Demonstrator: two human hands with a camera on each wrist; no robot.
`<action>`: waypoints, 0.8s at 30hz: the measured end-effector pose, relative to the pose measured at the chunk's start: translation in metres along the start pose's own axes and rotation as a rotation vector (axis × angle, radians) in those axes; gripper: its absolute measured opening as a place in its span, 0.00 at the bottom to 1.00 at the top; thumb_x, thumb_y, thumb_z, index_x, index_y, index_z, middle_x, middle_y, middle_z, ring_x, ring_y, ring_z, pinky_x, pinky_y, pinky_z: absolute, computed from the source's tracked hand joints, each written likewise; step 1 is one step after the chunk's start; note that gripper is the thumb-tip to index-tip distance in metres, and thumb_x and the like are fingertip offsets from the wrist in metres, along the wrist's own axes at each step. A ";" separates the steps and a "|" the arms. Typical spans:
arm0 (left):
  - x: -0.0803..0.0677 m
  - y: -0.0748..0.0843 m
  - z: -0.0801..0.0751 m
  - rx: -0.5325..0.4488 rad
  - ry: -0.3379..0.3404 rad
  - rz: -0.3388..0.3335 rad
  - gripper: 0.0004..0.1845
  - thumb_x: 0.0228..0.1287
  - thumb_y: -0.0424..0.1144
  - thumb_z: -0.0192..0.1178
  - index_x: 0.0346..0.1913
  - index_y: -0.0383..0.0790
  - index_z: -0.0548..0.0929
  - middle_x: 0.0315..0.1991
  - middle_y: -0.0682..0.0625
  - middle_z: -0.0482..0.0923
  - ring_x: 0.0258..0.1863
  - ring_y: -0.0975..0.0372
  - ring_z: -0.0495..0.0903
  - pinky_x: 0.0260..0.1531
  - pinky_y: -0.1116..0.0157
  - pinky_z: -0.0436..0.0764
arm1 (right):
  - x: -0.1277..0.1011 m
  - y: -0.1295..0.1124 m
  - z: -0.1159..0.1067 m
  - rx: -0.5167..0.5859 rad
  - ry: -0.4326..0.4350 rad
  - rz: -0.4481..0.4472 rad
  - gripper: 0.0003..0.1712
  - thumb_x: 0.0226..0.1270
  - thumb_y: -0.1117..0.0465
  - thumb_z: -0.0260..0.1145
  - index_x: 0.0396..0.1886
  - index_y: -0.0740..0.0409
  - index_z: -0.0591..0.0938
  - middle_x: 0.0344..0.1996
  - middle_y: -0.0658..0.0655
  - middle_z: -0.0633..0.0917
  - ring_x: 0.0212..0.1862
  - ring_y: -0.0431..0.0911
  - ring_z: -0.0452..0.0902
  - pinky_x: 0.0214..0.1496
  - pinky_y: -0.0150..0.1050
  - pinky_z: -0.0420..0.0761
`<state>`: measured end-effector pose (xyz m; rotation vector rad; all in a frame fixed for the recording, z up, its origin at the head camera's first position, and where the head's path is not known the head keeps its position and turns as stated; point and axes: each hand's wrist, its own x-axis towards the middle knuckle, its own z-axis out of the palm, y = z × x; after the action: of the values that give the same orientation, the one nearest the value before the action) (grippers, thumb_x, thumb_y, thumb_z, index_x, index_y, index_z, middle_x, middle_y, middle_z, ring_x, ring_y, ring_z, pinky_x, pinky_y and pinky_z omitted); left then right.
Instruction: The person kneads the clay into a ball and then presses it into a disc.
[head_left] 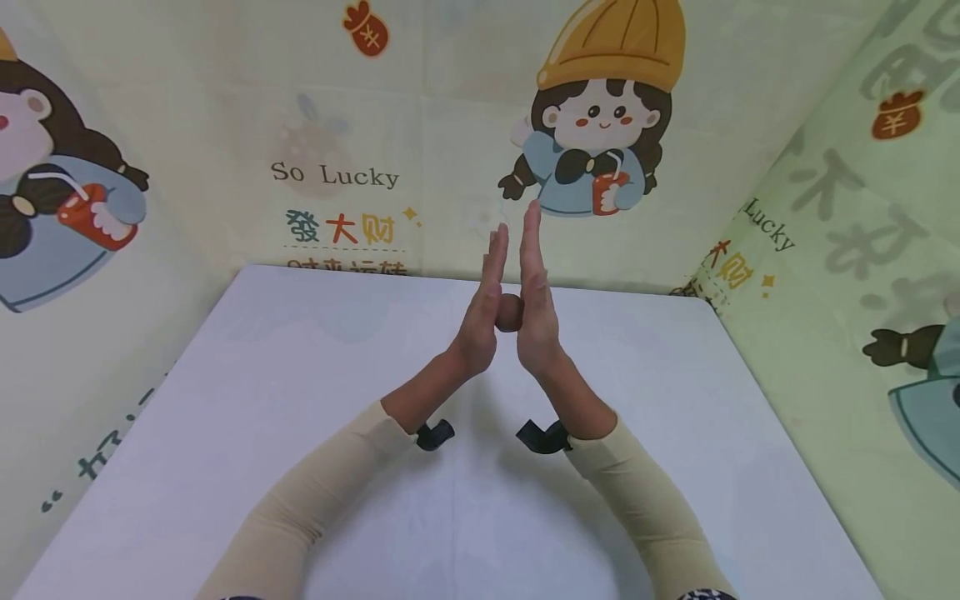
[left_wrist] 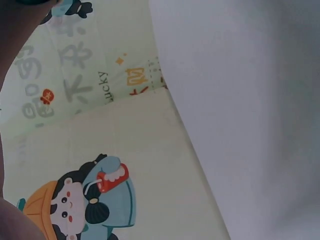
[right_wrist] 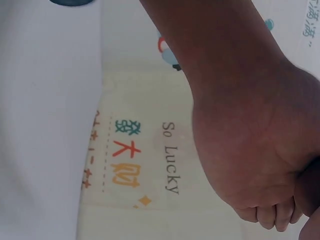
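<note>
White table, cartoon-print backdrop behind. Left hand and right hand raised above table, palms facing, fingers straight and pointing up. Between palms: 1 small brown ball, pressed from both sides. Beige sleeves.

white table before me; my backdrop: cartoon girl in yellow hat, "so lucky" print, chinese characters.

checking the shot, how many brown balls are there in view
1. The brown ball is pressed between the flat palms of the left hand and right hand, above the white table. Others could be hidden behind the hands.
</note>
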<state>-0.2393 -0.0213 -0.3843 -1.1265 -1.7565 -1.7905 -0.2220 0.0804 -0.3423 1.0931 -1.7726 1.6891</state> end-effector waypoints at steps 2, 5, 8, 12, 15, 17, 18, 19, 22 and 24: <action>-0.002 0.002 0.003 -0.008 -0.014 -0.008 0.40 0.84 0.58 0.23 0.85 0.33 0.38 0.86 0.42 0.33 0.84 0.58 0.29 0.79 0.54 0.30 | 0.003 -0.001 -0.003 0.005 0.016 0.001 0.51 0.83 0.31 0.31 0.85 0.62 0.35 0.86 0.55 0.34 0.84 0.45 0.27 0.82 0.46 0.32; -0.006 0.006 0.006 -0.011 -0.032 0.000 0.41 0.84 0.59 0.23 0.84 0.31 0.38 0.86 0.40 0.33 0.84 0.57 0.28 0.79 0.54 0.29 | 0.009 -0.002 -0.007 0.015 0.032 -0.001 0.52 0.82 0.29 0.31 0.85 0.62 0.35 0.86 0.55 0.35 0.84 0.44 0.27 0.82 0.46 0.31; -0.008 0.011 0.009 -0.025 -0.040 0.007 0.42 0.84 0.60 0.23 0.84 0.30 0.37 0.86 0.41 0.33 0.84 0.57 0.28 0.79 0.54 0.29 | 0.015 -0.003 -0.011 0.030 0.036 -0.007 0.52 0.81 0.29 0.31 0.86 0.61 0.35 0.86 0.54 0.35 0.84 0.44 0.28 0.81 0.47 0.31; -0.010 0.020 0.011 -0.038 -0.032 0.012 0.42 0.84 0.60 0.24 0.84 0.30 0.37 0.86 0.43 0.32 0.84 0.57 0.28 0.79 0.54 0.30 | 0.019 -0.005 -0.012 0.056 0.029 -0.010 0.52 0.81 0.30 0.32 0.86 0.61 0.35 0.86 0.52 0.36 0.84 0.43 0.28 0.81 0.46 0.31; -0.010 0.026 0.012 -0.044 -0.028 0.021 0.42 0.84 0.60 0.24 0.84 0.31 0.36 0.86 0.44 0.31 0.84 0.57 0.29 0.79 0.53 0.30 | 0.019 -0.004 -0.013 0.072 0.023 -0.017 0.50 0.83 0.32 0.31 0.86 0.62 0.35 0.86 0.53 0.36 0.84 0.44 0.29 0.82 0.46 0.31; -0.010 0.030 0.012 -0.050 -0.027 0.028 0.42 0.84 0.60 0.24 0.84 0.31 0.36 0.86 0.43 0.31 0.84 0.56 0.29 0.79 0.53 0.30 | 0.018 -0.002 -0.013 0.084 0.025 -0.019 0.48 0.84 0.34 0.31 0.85 0.63 0.35 0.86 0.53 0.37 0.84 0.44 0.29 0.82 0.46 0.32; -0.010 0.032 0.012 -0.054 -0.027 0.032 0.42 0.84 0.60 0.25 0.84 0.32 0.36 0.86 0.44 0.31 0.84 0.56 0.29 0.79 0.53 0.30 | 0.017 -0.001 -0.013 0.091 0.026 -0.018 0.48 0.84 0.34 0.31 0.86 0.62 0.35 0.86 0.53 0.37 0.84 0.44 0.29 0.82 0.46 0.32; -0.009 0.034 0.013 -0.055 -0.026 0.037 0.42 0.84 0.60 0.25 0.84 0.32 0.37 0.86 0.45 0.31 0.84 0.56 0.29 0.79 0.53 0.31 | 0.016 0.000 -0.013 0.103 0.025 -0.011 0.48 0.84 0.34 0.31 0.86 0.62 0.35 0.86 0.52 0.37 0.84 0.44 0.28 0.82 0.47 0.32; -0.006 0.041 0.012 -0.061 -0.014 0.054 0.41 0.84 0.59 0.24 0.84 0.31 0.37 0.86 0.44 0.31 0.84 0.56 0.30 0.79 0.53 0.31 | 0.013 0.005 -0.012 0.137 0.020 0.011 0.47 0.84 0.34 0.32 0.86 0.61 0.35 0.86 0.51 0.36 0.84 0.43 0.28 0.82 0.49 0.33; -0.003 0.044 0.011 -0.060 0.002 0.067 0.42 0.84 0.60 0.24 0.84 0.31 0.37 0.86 0.44 0.31 0.84 0.56 0.30 0.79 0.53 0.31 | 0.011 0.009 -0.011 0.160 0.009 0.026 0.47 0.85 0.35 0.32 0.86 0.60 0.36 0.86 0.51 0.36 0.84 0.43 0.28 0.82 0.51 0.33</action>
<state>-0.2013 -0.0174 -0.3596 -1.1927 -1.6540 -1.8148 -0.2375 0.0874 -0.3379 1.1315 -1.6765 1.8750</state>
